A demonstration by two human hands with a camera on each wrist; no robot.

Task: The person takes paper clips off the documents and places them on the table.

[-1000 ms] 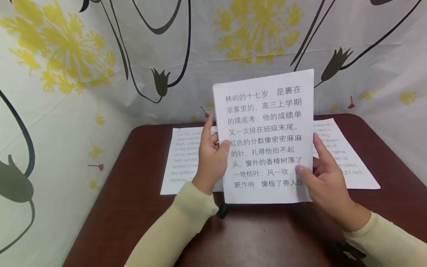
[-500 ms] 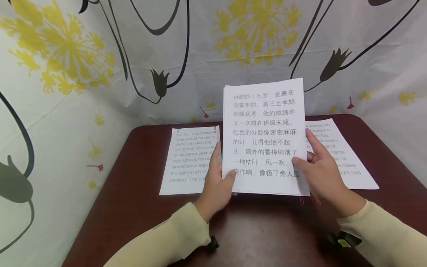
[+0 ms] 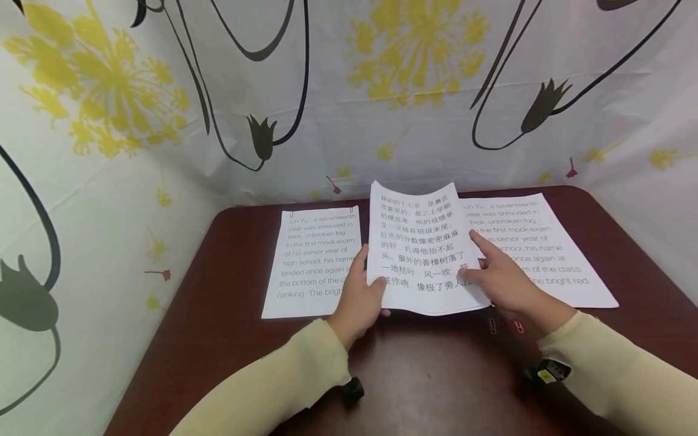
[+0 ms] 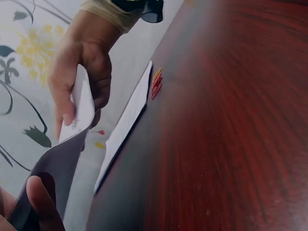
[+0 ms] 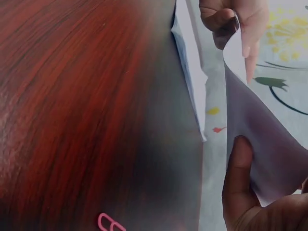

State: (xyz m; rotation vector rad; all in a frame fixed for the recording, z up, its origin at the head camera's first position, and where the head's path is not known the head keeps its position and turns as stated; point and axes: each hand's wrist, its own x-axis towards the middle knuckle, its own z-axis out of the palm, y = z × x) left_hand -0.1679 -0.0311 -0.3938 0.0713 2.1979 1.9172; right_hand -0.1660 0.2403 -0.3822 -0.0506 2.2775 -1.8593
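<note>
Between both hands is a thin stack of paper sheets (image 3: 417,242) printed with large Chinese characters, its near edge bowed downward. My left hand (image 3: 357,303) grips the lower left edge, thumb on the printed face and fingers behind. On the opposite side my right hand (image 3: 507,281) pinches the lower right edge, its thumb over the last lines of text. The left wrist view shows the curved underside of the sheets (image 4: 67,154), raised above the table. From the right wrist view, the same paper (image 5: 264,139) bends in a curve, with fingers (image 5: 240,159) pressed to its back.
Sheets with English text (image 3: 305,266) lie on the table at left, paper clips (image 3: 351,210) at their top edge. More English sheets (image 3: 578,272) lie at right, partly behind the right hand. Loose red paper clips (image 3: 493,326) sit near the right wrist. A patterned cloth (image 3: 349,121) hangs behind the dark red table (image 3: 207,339).
The stack has come down and tipped back from nearly upright, now bowed between the hands. Both hands have kept their grip, and the right hand has shifted inward to the left.
</note>
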